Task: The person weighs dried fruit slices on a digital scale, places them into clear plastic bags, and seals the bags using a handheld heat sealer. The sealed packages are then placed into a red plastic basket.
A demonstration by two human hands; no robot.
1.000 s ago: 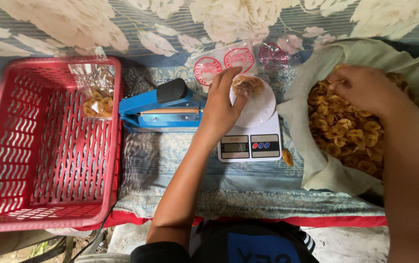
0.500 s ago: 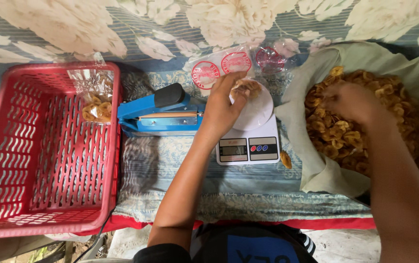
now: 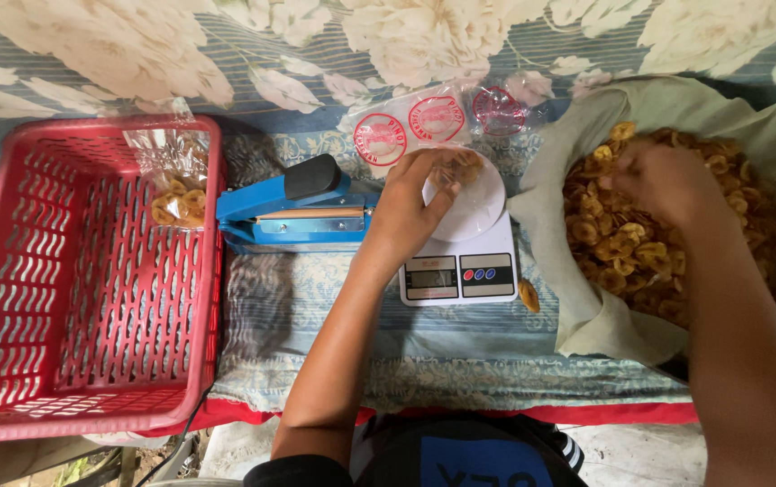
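Left hand [image 3: 415, 203] grips the clear plastic chip bag [image 3: 460, 176] on the white digital scale [image 3: 460, 271]. Right hand [image 3: 663, 180] — fingers curled in the golden banana chips [image 3: 622, 243] just right of the scale; grip cannot be told.

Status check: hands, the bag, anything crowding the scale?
Left hand grips the clear bag on the white scale. Right hand down in the chips. Blue sealer sits close beside the scale.

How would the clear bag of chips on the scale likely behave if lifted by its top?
The bag looks like thin clear film, so probably floppy and sagging under the chips. With few chips inside, likely light. Its mouth seems open under the left hand, so tipping may spill brittle chips.
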